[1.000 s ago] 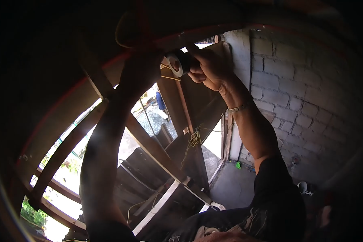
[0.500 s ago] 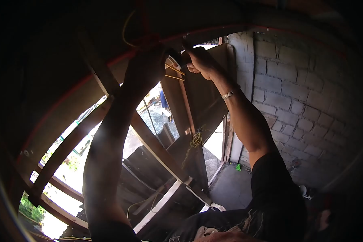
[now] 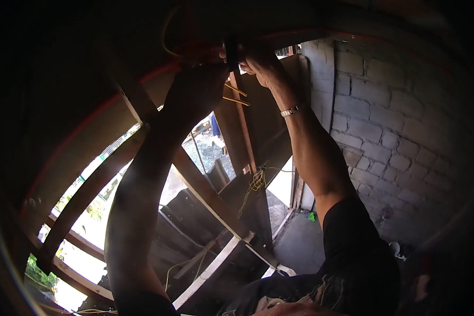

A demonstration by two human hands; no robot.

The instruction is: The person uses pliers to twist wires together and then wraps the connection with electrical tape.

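Both my arms reach up to the dark top of the view. My left hand (image 3: 203,87) is in deep shadow, and its fingers cannot be made out. Two yellow prongs or wires (image 3: 236,95) stick out to the right beside it. My right hand (image 3: 258,64) is closed round a dark object (image 3: 230,52), perhaps a roll of tape, close to the fingertips of my left hand. A red line (image 3: 163,71), like a cord, runs along the dark surface behind the hands.
A grey block wall (image 3: 384,110) rises at the right. Wooden beams (image 3: 208,197) cross below my arms, with daylight between them. Tangled yellow wire (image 3: 257,180) hangs near the centre. Beyond the opening a person in blue (image 3: 215,129) is partly visible.
My right hand has moved left, nearer my left hand. The dark object now stands upright between them, and the yellow prongs have shifted slightly right.
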